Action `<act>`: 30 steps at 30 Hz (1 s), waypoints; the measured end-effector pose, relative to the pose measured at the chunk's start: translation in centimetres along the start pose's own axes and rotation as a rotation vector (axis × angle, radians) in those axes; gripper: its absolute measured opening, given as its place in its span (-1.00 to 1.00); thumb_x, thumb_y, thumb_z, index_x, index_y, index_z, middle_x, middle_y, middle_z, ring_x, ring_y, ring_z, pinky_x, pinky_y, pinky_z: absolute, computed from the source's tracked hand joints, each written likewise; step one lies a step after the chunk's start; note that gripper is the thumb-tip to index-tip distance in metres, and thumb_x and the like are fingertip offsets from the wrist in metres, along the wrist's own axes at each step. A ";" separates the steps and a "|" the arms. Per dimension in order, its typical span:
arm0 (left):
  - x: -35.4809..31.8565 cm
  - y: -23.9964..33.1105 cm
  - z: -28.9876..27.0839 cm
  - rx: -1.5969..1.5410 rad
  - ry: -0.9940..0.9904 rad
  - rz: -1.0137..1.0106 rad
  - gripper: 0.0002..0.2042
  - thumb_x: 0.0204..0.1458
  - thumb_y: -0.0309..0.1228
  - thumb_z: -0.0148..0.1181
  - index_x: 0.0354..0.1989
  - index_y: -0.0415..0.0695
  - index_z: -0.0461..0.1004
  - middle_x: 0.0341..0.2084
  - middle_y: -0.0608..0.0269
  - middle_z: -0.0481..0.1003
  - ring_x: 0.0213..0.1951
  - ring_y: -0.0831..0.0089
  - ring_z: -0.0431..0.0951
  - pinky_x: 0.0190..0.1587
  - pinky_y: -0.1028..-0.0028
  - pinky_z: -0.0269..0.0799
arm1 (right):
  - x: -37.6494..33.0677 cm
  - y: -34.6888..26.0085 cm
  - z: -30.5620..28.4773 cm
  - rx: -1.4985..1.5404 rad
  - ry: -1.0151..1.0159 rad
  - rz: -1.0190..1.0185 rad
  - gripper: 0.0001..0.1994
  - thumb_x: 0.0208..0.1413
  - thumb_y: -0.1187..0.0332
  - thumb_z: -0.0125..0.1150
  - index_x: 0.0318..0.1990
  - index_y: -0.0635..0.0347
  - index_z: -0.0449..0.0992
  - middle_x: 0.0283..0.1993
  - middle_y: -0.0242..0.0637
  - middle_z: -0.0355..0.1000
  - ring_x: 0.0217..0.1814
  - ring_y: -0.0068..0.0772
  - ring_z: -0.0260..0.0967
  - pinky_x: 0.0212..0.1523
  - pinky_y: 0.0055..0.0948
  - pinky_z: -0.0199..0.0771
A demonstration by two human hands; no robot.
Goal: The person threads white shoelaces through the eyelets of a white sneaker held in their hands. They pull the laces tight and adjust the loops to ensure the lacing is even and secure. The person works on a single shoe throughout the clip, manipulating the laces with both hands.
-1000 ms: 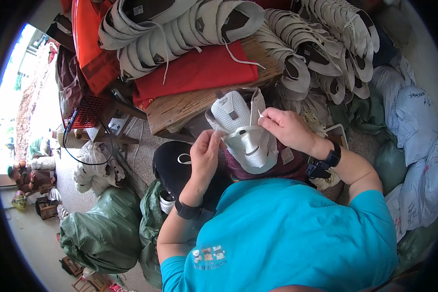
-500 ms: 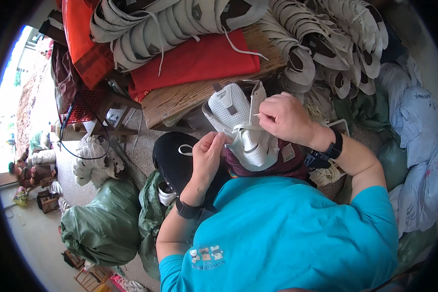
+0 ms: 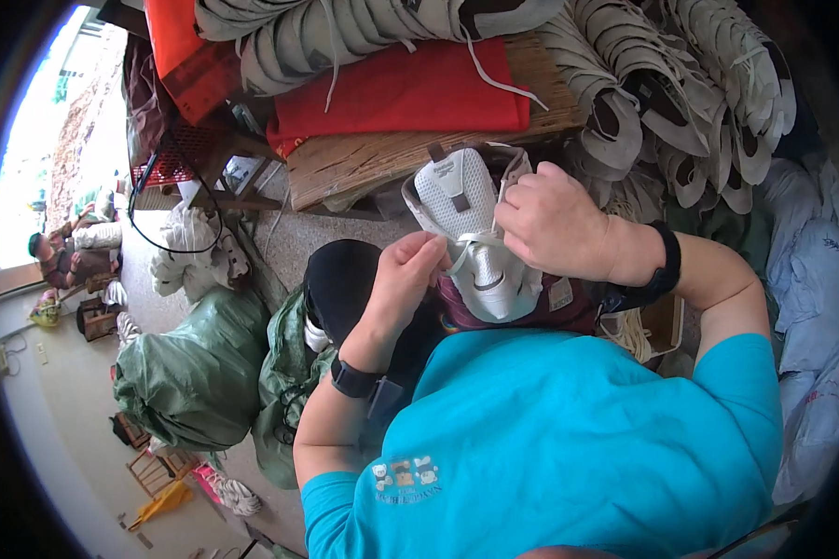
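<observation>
A white and grey shoe upper [image 3: 463,197] with a mesh tongue rests on my lap, its toe toward me. A pale shoelace [image 3: 477,239] crosses the front of its tongue. On the upper's left edge, my left hand [image 3: 406,275] is closed in a pinch on the lace. My right hand [image 3: 561,225] is closed at the right eyelet edge, thumb and fingers together on the lace; its fingertips are partly hidden. Beneath the upper shows a maroon cloth [image 3: 573,315].
Stacked shoe uppers [image 3: 373,37] lie on a red cloth [image 3: 401,98] over a wooden bench [image 3: 345,172]. More stacked uppers [image 3: 639,74] hang at the right. Green sacks [image 3: 191,373] stand at my left, pale bags [image 3: 816,289] at the far right. Another person [image 3: 61,252] sits far left.
My left hand has come in toward the shoe's tongue, and the lace loop beside it no longer shows. My right hand has closed in against the upper's right edge. The whole view has shifted.
</observation>
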State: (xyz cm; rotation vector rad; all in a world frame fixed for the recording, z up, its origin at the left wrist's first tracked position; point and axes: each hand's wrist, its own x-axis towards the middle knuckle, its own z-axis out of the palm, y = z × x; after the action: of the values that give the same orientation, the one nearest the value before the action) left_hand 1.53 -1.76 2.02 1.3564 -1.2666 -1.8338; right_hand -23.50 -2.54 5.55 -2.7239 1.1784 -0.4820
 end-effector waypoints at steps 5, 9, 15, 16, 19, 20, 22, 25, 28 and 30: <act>0.2 -0.1 -0.3 1.130 0.204 0.733 -0.86 0.13 -0.37 0.22 -0.41 -0.16 0.53 -0.61 0.28 0.39 -0.51 0.31 0.46 -0.36 0.30 0.39 | 1.0 -1.1 -2.4 -0.070 -0.050 -0.014 -0.80 -0.12 0.32 0.36 -0.38 0.15 0.47 -0.24 -0.22 0.38 -0.15 -0.23 0.35 -0.17 -0.28 0.32; -0.2 4.4 -1.7 1.044 0.113 0.868 -0.67 -0.15 -0.51 0.39 -0.18 -0.16 0.45 -0.20 0.07 0.40 -0.15 0.08 0.50 -0.10 0.25 0.46 | 1.7 -0.5 -2.7 0.003 -0.051 -0.010 -0.70 -0.17 0.36 0.43 -0.29 0.19 0.44 -0.14 -0.18 0.34 -0.11 -0.17 0.39 -0.13 -0.23 0.44; 1.4 6.5 -3.3 1.138 -0.191 0.826 -0.60 -0.19 -0.47 0.43 -0.14 -0.12 0.44 -0.11 0.09 0.36 -0.07 0.06 0.49 -0.07 0.23 0.48 | 3.9 -0.2 -3.4 0.042 -0.388 0.110 -0.72 -0.13 0.40 0.41 -0.27 0.20 0.45 -0.15 -0.18 0.35 -0.13 -0.08 0.47 -0.19 -0.16 0.50; 1.7 6.6 -3.3 1.158 -0.245 0.794 -0.61 -0.20 -0.47 0.43 -0.16 -0.12 0.43 -0.13 0.10 0.38 -0.10 0.06 0.50 -0.08 0.22 0.48 | 4.2 -0.2 -3.7 0.050 -0.431 0.140 -0.73 -0.13 0.40 0.41 -0.27 0.19 0.45 -0.15 -0.19 0.35 -0.13 -0.08 0.47 -0.20 -0.15 0.50; 2.6 7.0 -3.6 1.159 -0.309 0.684 -0.65 -0.22 -0.45 0.44 -0.25 -0.11 0.41 -0.22 0.12 0.40 -0.15 0.06 0.52 -0.13 0.20 0.47 | 4.4 -0.4 -3.9 0.023 -0.482 0.173 -0.72 -0.13 0.42 0.41 -0.27 0.16 0.44 -0.17 -0.22 0.34 -0.14 -0.10 0.47 -0.22 -0.14 0.50; 2.7 7.1 -3.7 1.149 -0.313 0.645 -0.66 -0.23 -0.45 0.44 -0.28 -0.11 0.41 -0.25 0.13 0.40 -0.17 0.06 0.52 -0.14 0.19 0.46 | 4.0 -0.5 -3.6 0.016 -0.428 0.147 -0.72 -0.13 0.41 0.42 -0.27 0.16 0.43 -0.17 -0.22 0.34 -0.14 -0.10 0.46 -0.22 -0.14 0.50; 3.1 6.2 -3.8 1.174 -0.275 0.700 -0.68 -0.23 -0.45 0.44 -0.32 -0.10 0.41 -0.27 0.13 0.40 -0.19 0.06 0.51 -0.15 0.18 0.46 | 3.8 -0.3 -3.3 0.011 -0.348 0.117 -0.71 -0.13 0.39 0.43 -0.27 0.15 0.42 -0.18 -0.22 0.34 -0.15 -0.09 0.46 -0.23 -0.15 0.50; 3.3 5.3 -3.4 1.124 -0.199 0.804 -0.72 -0.20 -0.38 0.43 -0.40 -0.11 0.40 -0.32 0.15 0.39 -0.23 0.08 0.50 -0.20 0.18 0.43 | 3.2 -0.4 -2.8 0.018 -0.263 0.123 -0.70 -0.11 0.34 0.43 -0.28 0.14 0.41 -0.20 -0.24 0.33 -0.18 -0.09 0.46 -0.24 -0.15 0.49; 3.0 4.3 -3.9 1.100 -0.189 0.845 -0.75 -0.15 -0.30 0.41 -0.39 -0.10 0.45 -0.33 0.16 0.39 -0.24 0.10 0.48 -0.18 0.18 0.41 | 2.3 -0.4 -2.1 0.033 -0.192 0.108 -0.74 -0.06 0.27 0.40 -0.30 0.14 0.45 -0.21 -0.24 0.34 -0.19 -0.09 0.46 -0.25 -0.16 0.47; 2.8 4.6 -4.0 1.215 -0.131 0.926 -0.77 -0.09 -0.25 0.38 -0.40 -0.11 0.52 -0.34 0.17 0.39 -0.24 0.11 0.46 -0.16 0.19 0.40 | 2.3 -0.2 -2.2 0.043 -0.196 0.099 -0.77 -0.02 0.23 0.37 -0.33 0.15 0.50 -0.23 -0.23 0.35 -0.20 -0.08 0.46 -0.25 -0.16 0.46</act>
State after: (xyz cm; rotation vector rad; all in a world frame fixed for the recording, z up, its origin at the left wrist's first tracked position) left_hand 3.72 -7.55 4.71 0.7653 -2.6591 -0.4269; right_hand -22.69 -4.07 8.19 -2.5917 1.2280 -0.2193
